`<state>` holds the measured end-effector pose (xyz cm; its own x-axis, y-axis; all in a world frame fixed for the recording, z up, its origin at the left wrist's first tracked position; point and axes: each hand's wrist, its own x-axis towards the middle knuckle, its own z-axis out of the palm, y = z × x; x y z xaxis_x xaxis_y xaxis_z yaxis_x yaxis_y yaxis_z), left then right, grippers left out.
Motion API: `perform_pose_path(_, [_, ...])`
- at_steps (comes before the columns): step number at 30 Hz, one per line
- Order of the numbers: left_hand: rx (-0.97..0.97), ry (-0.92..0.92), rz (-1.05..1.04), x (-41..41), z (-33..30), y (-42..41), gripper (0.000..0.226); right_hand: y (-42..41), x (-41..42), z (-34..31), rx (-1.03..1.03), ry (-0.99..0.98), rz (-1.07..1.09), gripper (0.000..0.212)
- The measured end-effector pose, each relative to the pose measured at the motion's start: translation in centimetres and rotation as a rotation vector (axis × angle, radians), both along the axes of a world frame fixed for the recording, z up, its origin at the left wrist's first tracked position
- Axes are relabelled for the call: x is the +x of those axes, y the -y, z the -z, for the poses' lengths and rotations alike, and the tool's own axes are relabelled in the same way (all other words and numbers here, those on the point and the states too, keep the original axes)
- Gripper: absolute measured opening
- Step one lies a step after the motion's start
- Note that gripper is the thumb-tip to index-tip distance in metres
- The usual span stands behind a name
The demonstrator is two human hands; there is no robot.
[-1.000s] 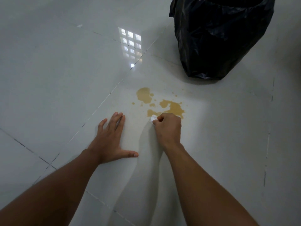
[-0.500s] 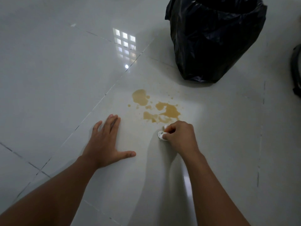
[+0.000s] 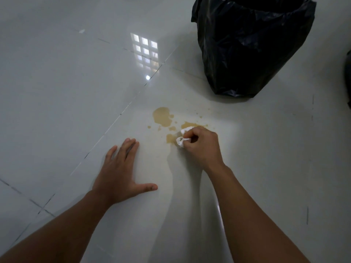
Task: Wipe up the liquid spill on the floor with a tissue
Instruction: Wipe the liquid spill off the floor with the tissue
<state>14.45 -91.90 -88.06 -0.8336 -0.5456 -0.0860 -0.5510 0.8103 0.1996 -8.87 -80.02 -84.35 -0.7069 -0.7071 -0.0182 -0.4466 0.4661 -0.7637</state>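
Landmark: the brown liquid spill on the glossy white tiled floor.

The spill lies in several patches: a larger rounded pool at its far left, small droplets around it, and further patches on the near right side, partly hidden by the right hand.

Right hand: positioned on the near right edge of the spill, fingers curled closed around a crumpled white tissue. The tissue protrudes from the fist on its left side and is pressed against the floor, touching the nearest patch of the spill. A second bit of white shows at the top of the fist, against the spill's right patch.

Left hand: flat on the floor, near and to the left of the spill, palm down, fingers extended and thumb spread out to the right. It grips nothing and does not touch the liquid.

A black bin liner, standing open, sits beyond the spill, to the far right and apart from it.

A bright window reflection shows on the floor beyond the spill, to the left of the bin liner.
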Motion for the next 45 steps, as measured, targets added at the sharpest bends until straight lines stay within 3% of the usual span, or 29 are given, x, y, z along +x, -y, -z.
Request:
perform_pose_path(9, [-0.010,-0.010,0.005,-0.2,0.1,-0.1,0.136,-7.3,-7.2,-1.2,-0.007,-0.142,0.229,0.016])
perform_pose_path(13, [-0.009,-0.012,-0.001,0.0,0.2,0.0,0.136,-5.8,-7.4,-0.2,0.170,-0.188,0.137,0.013])
perform_pose_path(16, [-0.011,-0.011,0.000,-0.1,0.2,0.1,0.136,-4.8,-6.3,0.3,0.146,-0.167,0.141,0.011])
perform_pose_path(22, [-0.009,-0.012,0.001,-0.1,0.1,0.0,0.133,-4.7,-5.0,1.1,0.050,-0.097,0.193,0.032])
perform_pose_path(35, [-0.011,-0.013,0.001,-0.2,-0.1,0.0,0.130,-2.3,-4.0,1.5,0.269,-0.142,0.076,0.037])
perform_pose_path(41, [-0.010,-0.016,-0.006,-0.1,-0.1,-0.1,0.130,-1.7,-0.6,1.9,0.115,-0.066,0.007,0.028])
perform_pose_path(45, [-0.019,-0.036,0.004,0.0,0.1,-0.1,0.129,-3.3,-1.7,1.7,-0.052,-0.102,0.141,0.031])
